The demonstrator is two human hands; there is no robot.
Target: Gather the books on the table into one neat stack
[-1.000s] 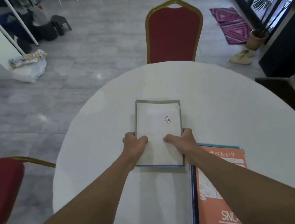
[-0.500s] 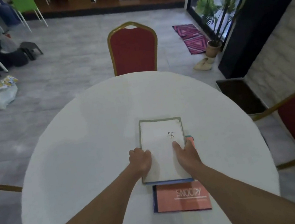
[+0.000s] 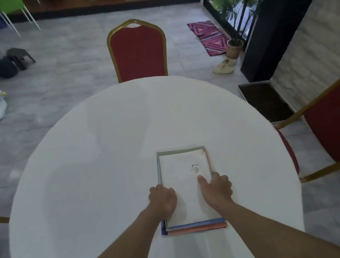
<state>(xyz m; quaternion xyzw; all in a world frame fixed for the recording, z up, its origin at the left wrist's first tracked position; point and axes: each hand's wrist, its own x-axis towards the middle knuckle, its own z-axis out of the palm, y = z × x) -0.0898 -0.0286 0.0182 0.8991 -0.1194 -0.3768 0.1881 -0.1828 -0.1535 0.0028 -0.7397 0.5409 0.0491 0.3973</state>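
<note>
both hands, left (image 3: pixel 163 199) & right (image 3: pixel 216 189), grip the white book (image 3: pixel 184 190) by its long edges atop the orange book (image 3: pixel 197 229) on the tabletop (image 3: pixel 103 160); thin, light, prob. slippery covers.

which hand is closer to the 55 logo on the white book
Right. The right hand has its thumb just below the logo; the left hand sits at the white book's left edge, farther away.

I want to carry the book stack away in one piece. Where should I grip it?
Probably by its two long side edges, from left and right. The stack lies flat, and the orange book juts out at the near edge, so squeeze the sides and slip fingers underneath.
</note>
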